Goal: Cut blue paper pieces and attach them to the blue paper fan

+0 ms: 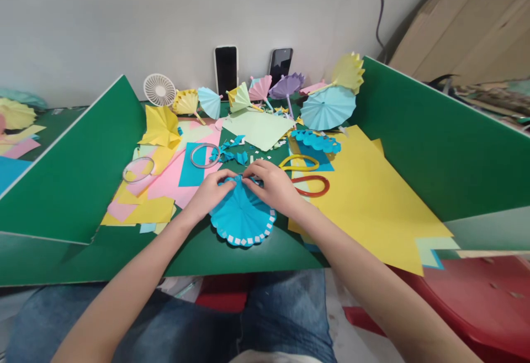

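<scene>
A round blue pleated paper piece (243, 214) lies on the green table in front of me. Its scalloped lower edge carries a row of small white squares. My left hand (215, 189) pinches its upper edge between thumb and fingers. Close beside it, my right hand (271, 183) grips the same edge with bent fingers; the fingertips partly hide the paper there. Scissors with one yellow handle (304, 162) and one red handle (312, 185) lie just right of my right hand, their blades mostly hidden. Blue paper scraps (234, 151) sit beyond my hands.
Rolls of tape (206, 156) and coloured paper sheets lie left. A large yellow sheet (364, 197) covers the right side. Several small paper umbrellas (328, 108), a white fan (159, 90) and two phones (226, 70) stand at the back. Green partitions (78, 164) flank the table.
</scene>
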`<control>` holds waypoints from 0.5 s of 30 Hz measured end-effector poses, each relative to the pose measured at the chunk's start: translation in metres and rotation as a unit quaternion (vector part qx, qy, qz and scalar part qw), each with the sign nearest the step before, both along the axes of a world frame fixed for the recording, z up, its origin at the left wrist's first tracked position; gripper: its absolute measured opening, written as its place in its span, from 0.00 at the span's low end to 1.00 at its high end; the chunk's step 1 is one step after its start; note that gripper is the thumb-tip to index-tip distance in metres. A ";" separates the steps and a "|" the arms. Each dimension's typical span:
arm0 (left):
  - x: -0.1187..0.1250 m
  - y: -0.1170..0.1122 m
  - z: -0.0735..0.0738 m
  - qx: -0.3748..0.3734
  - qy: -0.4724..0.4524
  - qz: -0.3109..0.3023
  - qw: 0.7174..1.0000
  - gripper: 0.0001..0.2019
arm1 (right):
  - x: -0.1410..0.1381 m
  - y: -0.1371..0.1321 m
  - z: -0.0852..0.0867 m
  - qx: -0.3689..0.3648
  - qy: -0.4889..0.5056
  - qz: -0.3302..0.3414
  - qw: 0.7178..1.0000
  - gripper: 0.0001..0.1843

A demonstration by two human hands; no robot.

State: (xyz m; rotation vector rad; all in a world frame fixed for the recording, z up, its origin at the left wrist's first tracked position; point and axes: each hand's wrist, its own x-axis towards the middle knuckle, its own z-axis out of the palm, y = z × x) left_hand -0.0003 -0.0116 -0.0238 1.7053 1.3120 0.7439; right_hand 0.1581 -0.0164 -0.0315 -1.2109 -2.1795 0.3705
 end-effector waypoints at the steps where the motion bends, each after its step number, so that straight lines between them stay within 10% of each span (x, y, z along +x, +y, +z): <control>1: 0.000 0.000 0.000 0.006 0.001 -0.004 1.000 0.09 | 0.000 0.000 0.000 -0.001 -0.003 0.001 1.000 0.07; 15: 0.001 -0.001 0.001 0.009 0.007 -0.012 1.000 0.09 | 0.001 -0.002 0.004 -0.003 -0.003 0.006 1.000 0.08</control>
